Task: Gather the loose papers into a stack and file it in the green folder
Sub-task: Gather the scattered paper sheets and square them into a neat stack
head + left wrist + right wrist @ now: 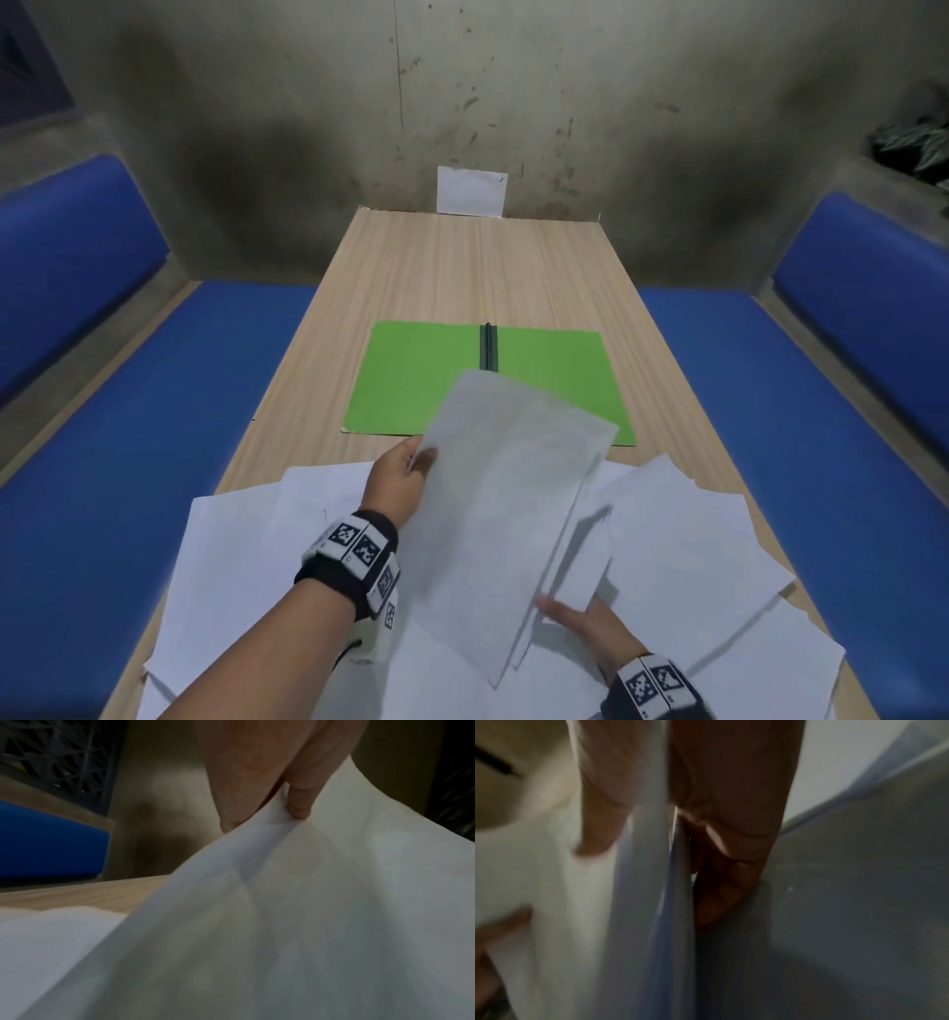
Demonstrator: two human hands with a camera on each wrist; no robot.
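Both hands pinch a raised stack of white sheets (503,493): left hand (398,480) (far edge), right hand (585,622) (near edge).

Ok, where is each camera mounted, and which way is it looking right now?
Head: on the person's head, looking forward and down at the table, open green folder, loose papers; both hands and wristbands show.
Left wrist: along the left hand; its thumb presses the lifted sheets.
Right wrist: along the right hand, whose fingers pinch sheet edges; blurred.
Shared: all three show the lifted sheets.
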